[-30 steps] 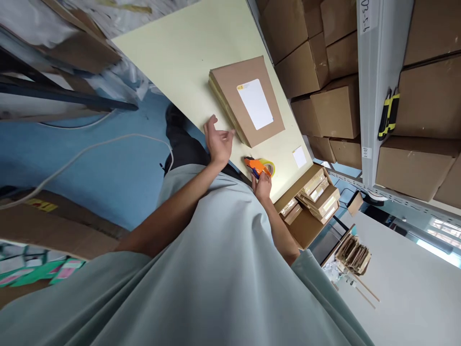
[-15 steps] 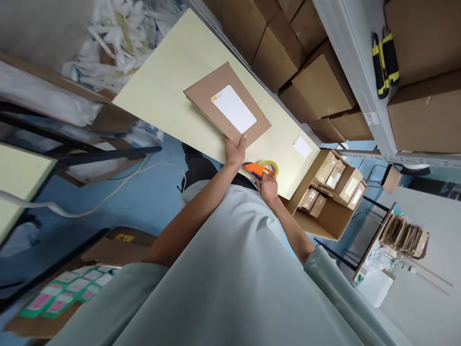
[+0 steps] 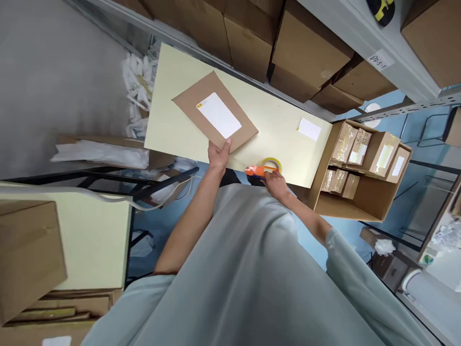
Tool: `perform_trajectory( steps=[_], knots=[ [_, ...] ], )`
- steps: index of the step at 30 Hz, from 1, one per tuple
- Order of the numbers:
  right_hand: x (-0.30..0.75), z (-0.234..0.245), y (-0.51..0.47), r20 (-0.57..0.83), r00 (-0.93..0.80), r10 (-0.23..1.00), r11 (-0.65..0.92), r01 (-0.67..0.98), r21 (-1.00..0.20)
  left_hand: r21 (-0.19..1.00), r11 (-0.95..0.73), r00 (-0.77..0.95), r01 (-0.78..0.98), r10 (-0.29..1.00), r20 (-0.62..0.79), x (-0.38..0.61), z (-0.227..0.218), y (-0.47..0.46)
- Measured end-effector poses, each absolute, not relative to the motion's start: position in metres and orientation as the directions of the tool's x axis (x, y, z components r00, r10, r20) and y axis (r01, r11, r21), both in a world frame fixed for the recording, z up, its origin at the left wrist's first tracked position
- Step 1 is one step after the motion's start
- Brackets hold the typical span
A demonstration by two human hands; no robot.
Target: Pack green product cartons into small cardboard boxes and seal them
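Note:
My left hand [image 3: 219, 154] grips the near edge of a flat cardboard box [image 3: 249, 126], thumb on top and fingers underneath. A white label [image 3: 219, 115] with a small yellow mark lies on the box's upper face. The box is over the pale tabletop [image 3: 176, 120], slightly tilted. My right hand [image 3: 275, 183] is closed around an orange tape dispenser [image 3: 255, 170] with a yellow-rimmed tape roll [image 3: 281, 166], at the table's near edge. Part of the dispenser is hidden by my fingers. A loose white label [image 3: 309, 129] lies on the table to the right.
An open carton [image 3: 344, 211] with several small taped boxes [image 3: 344, 142] stands at the table's right end. Shelves with large cartons [image 3: 248, 50] run along the far side. A second table [image 3: 95, 240] with a cardboard box [image 3: 30, 254] is at left; a white cable [image 3: 90, 193] crosses there.
My view has swung, bringing the open carton and left table further in. My left hand still grips the box, which has tilted a little; my right hand keeps the tape dispenser.

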State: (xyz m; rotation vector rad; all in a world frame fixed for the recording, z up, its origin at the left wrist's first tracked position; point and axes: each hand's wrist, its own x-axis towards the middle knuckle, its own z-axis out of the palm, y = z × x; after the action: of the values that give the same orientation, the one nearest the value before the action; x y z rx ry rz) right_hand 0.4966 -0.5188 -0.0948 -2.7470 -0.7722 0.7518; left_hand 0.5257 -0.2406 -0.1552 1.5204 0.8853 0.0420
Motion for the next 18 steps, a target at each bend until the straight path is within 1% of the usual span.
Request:
perform_trajectory(
  steps=[3, 5, 6, 8, 11, 15, 18],
  knots=[
    [0.506, -0.072, -0.575, -0.505, 0.718, 0.479, -0.876, 0.422, -0.231, 0.864, 0.079, 0.715, 0.497, 0.527, -0.459, 0.525, -0.157, -0.241],
    [0.525, -0.058, -0.608, -0.57, 0.69, 0.447, -0.876, 0.466, -0.124, 0.871, 0.065, 0.731, 0.487, 0.515, -0.448, 0.523, -0.157, -0.238],
    [0.537, -0.054, -0.619, -0.568, 0.7, 0.433, -0.874, 0.479, -0.077, 0.872, 0.057, 0.739, 0.485, 0.508, -0.444, 0.522, -0.156, -0.236],
    [0.568, -0.055, -0.627, -0.554, 0.689, 0.468, -0.851, 0.52, -0.072, 0.87, 0.027, 0.754, 0.492, 0.487, -0.441, 0.52, -0.153, -0.229],
    [0.614, -0.076, -0.611, -0.488, 0.689, 0.535, -0.83, 0.537, -0.152, 0.857, -0.032, 0.783, 0.514, 0.426, -0.454, 0.517, -0.148, -0.209],
    [0.65, -0.113, -0.571, -0.394, 0.69, 0.607, -0.792, 0.489, -0.365, 0.835, -0.075, 0.818, 0.545, 0.268, -0.51, 0.517, -0.136, -0.166],
    [0.651, -0.133, -0.542, -0.371, 0.668, 0.646, -0.751, 0.468, -0.465, 0.824, -0.126, 0.829, 0.552, 0.191, -0.526, 0.526, -0.12, -0.134]
  ],
)
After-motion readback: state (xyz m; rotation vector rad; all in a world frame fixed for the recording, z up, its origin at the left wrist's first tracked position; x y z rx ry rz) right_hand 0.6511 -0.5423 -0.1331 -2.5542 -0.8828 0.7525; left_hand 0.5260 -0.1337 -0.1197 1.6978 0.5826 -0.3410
